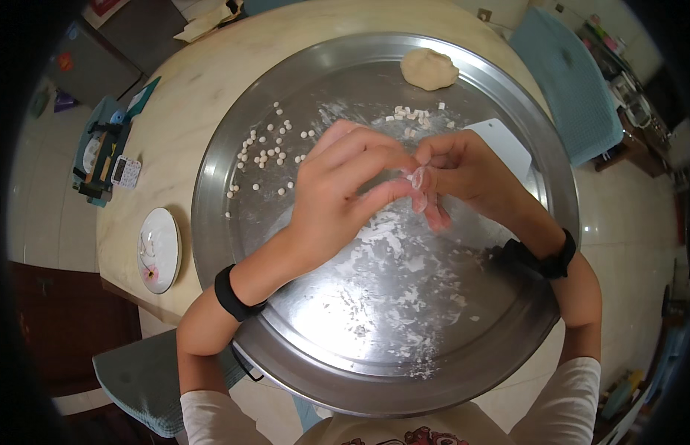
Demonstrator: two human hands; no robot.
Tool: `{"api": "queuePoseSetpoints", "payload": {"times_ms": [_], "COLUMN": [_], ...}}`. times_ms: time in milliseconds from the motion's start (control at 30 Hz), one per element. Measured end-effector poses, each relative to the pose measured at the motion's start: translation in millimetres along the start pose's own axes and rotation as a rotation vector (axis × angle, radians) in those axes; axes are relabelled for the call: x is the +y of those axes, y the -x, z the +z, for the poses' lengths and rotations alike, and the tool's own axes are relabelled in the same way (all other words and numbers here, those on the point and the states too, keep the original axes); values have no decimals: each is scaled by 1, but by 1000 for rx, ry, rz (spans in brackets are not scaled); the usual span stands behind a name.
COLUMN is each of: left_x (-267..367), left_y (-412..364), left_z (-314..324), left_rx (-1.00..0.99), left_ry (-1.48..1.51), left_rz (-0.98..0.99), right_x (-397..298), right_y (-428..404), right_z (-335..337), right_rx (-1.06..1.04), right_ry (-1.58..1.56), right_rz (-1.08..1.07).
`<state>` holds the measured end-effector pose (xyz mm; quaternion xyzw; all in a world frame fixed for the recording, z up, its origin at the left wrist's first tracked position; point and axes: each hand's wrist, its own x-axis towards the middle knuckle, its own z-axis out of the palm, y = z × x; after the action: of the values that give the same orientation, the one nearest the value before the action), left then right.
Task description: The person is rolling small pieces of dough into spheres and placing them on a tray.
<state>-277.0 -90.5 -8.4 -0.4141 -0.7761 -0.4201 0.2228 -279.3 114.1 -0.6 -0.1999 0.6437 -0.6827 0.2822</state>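
Note:
Over the middle of a large round metal tray [300,384], my left hand [350,183] and my right hand [462,172] meet at the fingertips. A tiny white piece of dough [410,178] shows between the thumbs and fingers; exactly which fingers press it is partly hidden. White flour coats my fingertips. Small round dough balls [264,157] lie scattered on the tray left of my left hand. Small cut dough cubes [412,114] sit beyond my hands. A larger lump of dough [428,69] rests near the far rim. Behind my right hand lies a white plastic scraper [503,147].
Loose flour [400,267] is smeared across the tray. On the marble-patterned table [183,111], left of the tray, are an oval white plate [159,250] and a small calculator-like device [126,172] beside a holder [103,156]. Chairs with teal covers [567,83] stand around.

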Motion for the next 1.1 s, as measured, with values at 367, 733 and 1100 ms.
{"api": "queuePoseSetpoints", "payload": {"times_ms": [367, 733, 1100], "left_x": [0, -7, -18], "left_y": [-4, -7, -6], "left_z": [-3, -17, -11], "left_rx": [112, -4, 65], "left_ry": [-6, 20, 87], "left_rz": [-112, -236, -183], "right_x": [-2, 25, 41], "right_y": [-1, -5, -12], "right_z": [-56, -91, -91], "right_rx": [636, 533, 341], "right_ry": [955, 1291, 1608], "right_rz": [-413, -378, -315]}}
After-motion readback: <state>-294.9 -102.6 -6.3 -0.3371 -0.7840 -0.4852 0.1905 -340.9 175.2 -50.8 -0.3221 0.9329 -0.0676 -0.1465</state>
